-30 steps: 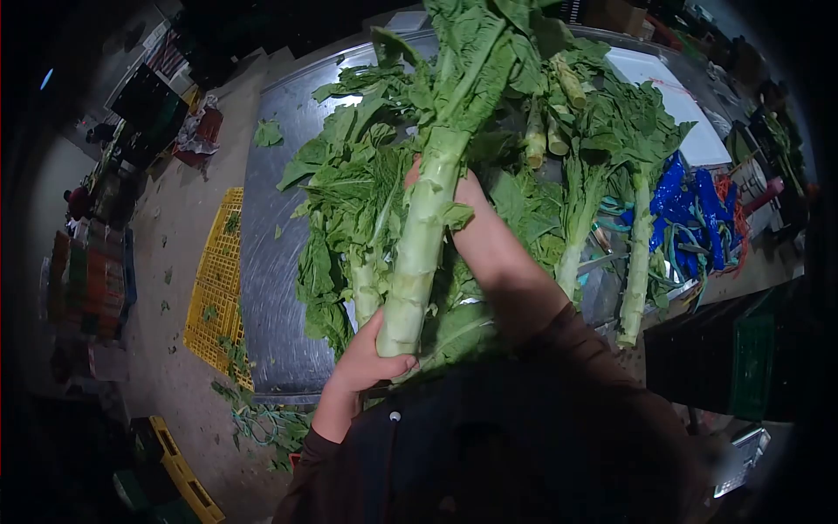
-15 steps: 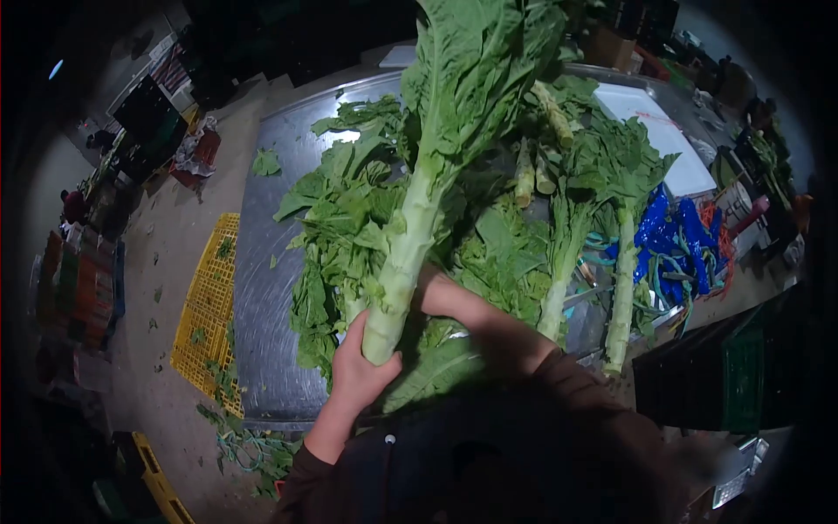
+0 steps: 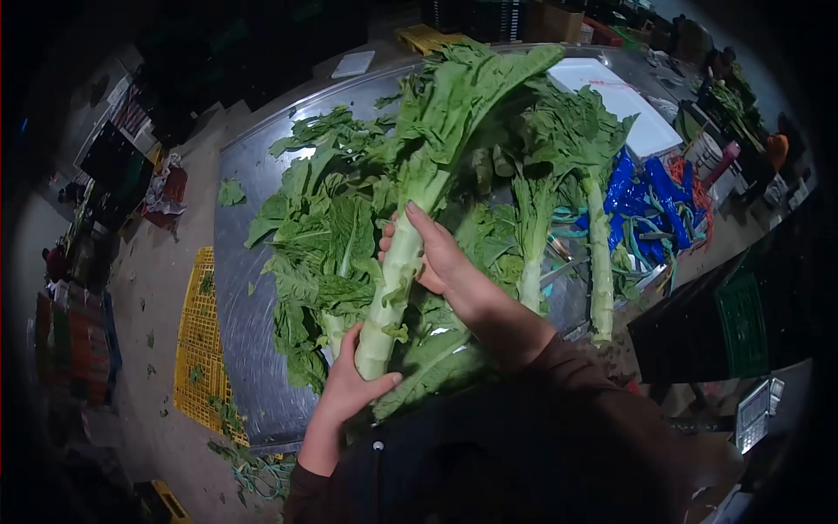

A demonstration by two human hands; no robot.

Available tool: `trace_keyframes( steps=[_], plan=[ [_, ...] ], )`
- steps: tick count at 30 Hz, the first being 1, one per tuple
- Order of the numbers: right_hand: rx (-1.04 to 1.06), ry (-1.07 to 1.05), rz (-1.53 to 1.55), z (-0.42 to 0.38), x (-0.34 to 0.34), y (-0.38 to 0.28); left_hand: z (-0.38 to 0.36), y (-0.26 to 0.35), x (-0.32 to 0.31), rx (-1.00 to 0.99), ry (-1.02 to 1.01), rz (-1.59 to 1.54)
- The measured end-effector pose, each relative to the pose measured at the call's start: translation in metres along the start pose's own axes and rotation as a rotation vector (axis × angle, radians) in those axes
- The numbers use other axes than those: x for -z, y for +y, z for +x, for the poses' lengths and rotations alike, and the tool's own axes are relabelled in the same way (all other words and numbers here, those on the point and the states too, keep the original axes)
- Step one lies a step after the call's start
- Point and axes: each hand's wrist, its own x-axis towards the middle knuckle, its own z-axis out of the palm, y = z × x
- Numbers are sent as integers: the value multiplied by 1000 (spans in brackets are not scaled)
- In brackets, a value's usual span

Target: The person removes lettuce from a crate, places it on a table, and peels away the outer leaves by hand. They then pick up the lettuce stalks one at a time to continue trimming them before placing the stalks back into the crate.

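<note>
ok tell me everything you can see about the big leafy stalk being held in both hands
The stalk is long, thick and pale green, with leaf scars along it and a blunt cut base. Broad, crinkled green leaves fan from its top. It is held tilted above the steel table, base toward the person, top leaning away and right. The left hand has its grip round the base; the right hand clasps the middle. Loose leaves lie beneath it.

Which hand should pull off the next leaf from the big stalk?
Probably the right hand. It sits halfway up the stalk, close to the leaves. The left hand grips the bottom end, steadying it.
</note>
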Motion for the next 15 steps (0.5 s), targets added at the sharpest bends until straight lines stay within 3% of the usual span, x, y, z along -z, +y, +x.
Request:
trace_keyframes(
  steps=[3,5,6,8,9,11,15],
  plan=[
    [-53,8,-280,-6,-19,-6,1,-5,-7,161,-138,-199],
    [612,143,-1074,16,2,3,-2,-5,-17,143,-148,-209],
    [567,410,-1081,15,2,0,-3,-5,-22,113,-79,-150],
    [735,518,-931,28,4,-5,-5,-8,-27,97,5,-99],
    [773,468,-908,30,2,-8,-4,-12,-29,101,40,-85],
    [524,343,-816,29,-2,-13,-7,-13,-26,91,113,12],
    [665,364,-900,33,1,-2,-10,-21,-25,58,152,64]
  ],
)
